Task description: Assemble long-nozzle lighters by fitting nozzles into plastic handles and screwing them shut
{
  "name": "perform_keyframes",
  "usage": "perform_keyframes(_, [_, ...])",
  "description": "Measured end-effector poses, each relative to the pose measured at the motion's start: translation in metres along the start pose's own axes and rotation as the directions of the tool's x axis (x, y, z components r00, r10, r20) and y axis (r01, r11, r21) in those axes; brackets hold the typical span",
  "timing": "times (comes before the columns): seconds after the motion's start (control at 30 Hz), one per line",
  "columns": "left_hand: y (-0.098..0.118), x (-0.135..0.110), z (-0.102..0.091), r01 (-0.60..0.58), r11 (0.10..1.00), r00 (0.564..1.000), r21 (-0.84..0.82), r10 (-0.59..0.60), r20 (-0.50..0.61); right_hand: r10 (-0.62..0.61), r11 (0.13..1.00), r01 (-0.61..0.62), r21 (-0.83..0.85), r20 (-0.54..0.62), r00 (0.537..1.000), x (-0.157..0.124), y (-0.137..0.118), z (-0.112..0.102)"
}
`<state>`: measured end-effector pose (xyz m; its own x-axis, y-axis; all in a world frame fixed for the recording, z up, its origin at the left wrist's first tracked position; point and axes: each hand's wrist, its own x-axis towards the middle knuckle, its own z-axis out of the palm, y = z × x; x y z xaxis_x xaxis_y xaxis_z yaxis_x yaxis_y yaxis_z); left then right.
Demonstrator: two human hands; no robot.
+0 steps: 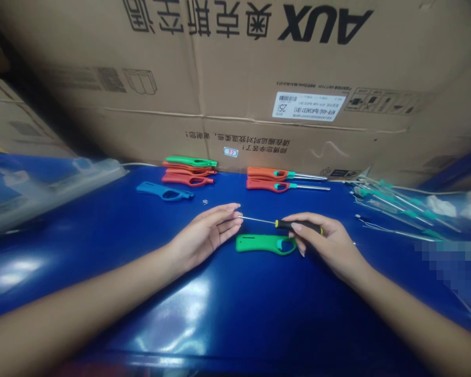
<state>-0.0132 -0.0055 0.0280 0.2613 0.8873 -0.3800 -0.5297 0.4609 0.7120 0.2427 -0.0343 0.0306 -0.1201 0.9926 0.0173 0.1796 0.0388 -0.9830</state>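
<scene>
My right hand [325, 238] grips the black and yellow handle of a screwdriver [257, 220], its shaft pointing left. At the shaft's tip, the thumb and fingertips of my left hand [210, 230] come together; anything pinched there is too small to make out. Just below the shaft lies a green lighter [259, 244] with a teal trigger, its right end hidden behind my right hand. A few tiny screws [205, 201] rest on the blue table beyond my left hand.
Behind are a blue lighter shell [153, 189], stacked red and green shells [188, 179], and two lighters [265, 185] with metal tubes. Loose metal tubes with wires [400, 201] lie right. Clear plastic bags [63, 183] sit left. A large cardboard box [227, 78] closes off the back.
</scene>
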Motion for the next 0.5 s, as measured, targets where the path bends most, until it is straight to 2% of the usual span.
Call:
perform_keyframes(0.33, [0.0009, -0.0006, -0.0031, -0.019, 0.986, 0.989, 0.167, -0.006, 0.149, -0.040, 0.999, 0.040, -0.005, -0.004, 0.999, 0.0023, 0.0055, -0.0073])
perform_keyframes(0.5, [-0.0001, 0.0034, -0.0082, -0.138, 0.933, 0.983, 0.333, 0.088, 0.159, -0.032, 0.999, 0.032, -0.013, 0.002, 0.999, 0.0021, 0.0060, -0.0092])
